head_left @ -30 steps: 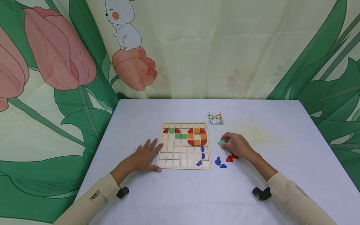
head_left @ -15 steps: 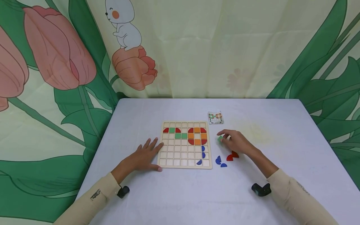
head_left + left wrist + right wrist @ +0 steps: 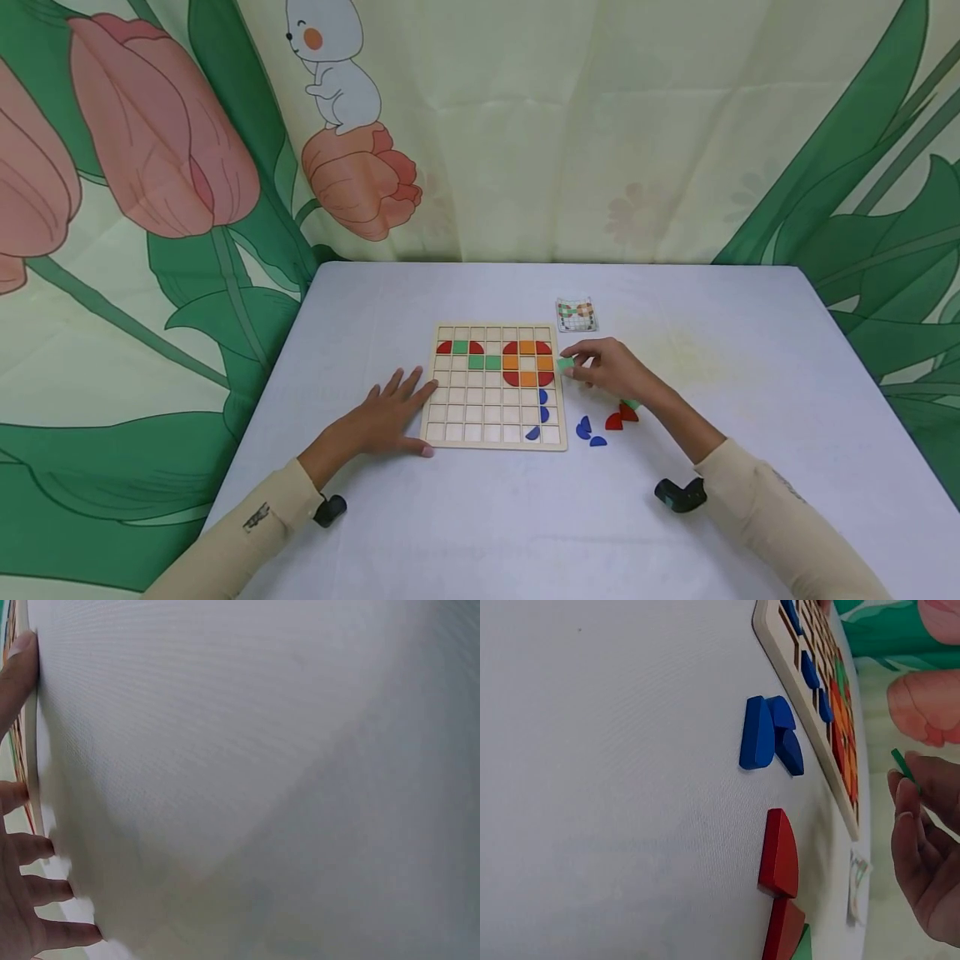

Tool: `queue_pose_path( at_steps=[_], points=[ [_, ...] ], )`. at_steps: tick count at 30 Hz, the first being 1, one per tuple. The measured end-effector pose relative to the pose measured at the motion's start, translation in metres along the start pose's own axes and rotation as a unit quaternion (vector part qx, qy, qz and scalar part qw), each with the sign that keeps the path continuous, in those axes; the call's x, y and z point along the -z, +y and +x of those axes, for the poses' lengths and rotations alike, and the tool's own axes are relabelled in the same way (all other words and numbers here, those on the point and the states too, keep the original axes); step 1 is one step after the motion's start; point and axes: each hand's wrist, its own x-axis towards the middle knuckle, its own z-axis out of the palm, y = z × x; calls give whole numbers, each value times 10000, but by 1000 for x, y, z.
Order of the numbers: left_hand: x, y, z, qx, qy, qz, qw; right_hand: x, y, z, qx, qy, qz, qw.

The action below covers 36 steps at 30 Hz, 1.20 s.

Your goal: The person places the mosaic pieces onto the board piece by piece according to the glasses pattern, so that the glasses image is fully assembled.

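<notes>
My right grip (image 3: 611, 367): thumb and forefinger nearly together, pinching a green piece (image 3: 566, 364) just beside the right edge of the wooden grid board (image 3: 491, 429), level with its far half. Piece shows edge-on in the right wrist view; cannot tell whether it overlaps the rim.

My left grip (image 3: 386, 421): fingers spread wide, holding nothing, forefinger tip against the board's left edge, thumb by the near left corner.

On the board: red-and-orange ring (image 3: 528, 347) at far right; red and green pieces (image 3: 476, 362) far left to middle; three blue pieces (image 3: 544, 414) down the near right part.

Loose on the surface (image 3: 495, 517), right of the board: a cluster of blue pieces (image 3: 583, 430); farther right, two red ones (image 3: 613, 422), a second green piece (image 3: 632, 404) beside them, partly hidden. Small printed card (image 3: 576, 314) lies beyond the board's far right corner.
</notes>
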Motion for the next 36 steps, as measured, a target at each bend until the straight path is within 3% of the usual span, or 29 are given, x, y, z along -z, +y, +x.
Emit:
queue_pose_path(
  at_steps=[13,26,36],
  points=[
    [4,2,-1,-23,-58,82,9999,-12,-19,18,394,-253,235,9986],
    [3,1,1,5,-53,54,10000,-32,-44,47,930,-451,129,9946],
    [2,0,1,36,-108,69,9999,-55,-65,65,947,-734,413,9919]
  ],
)
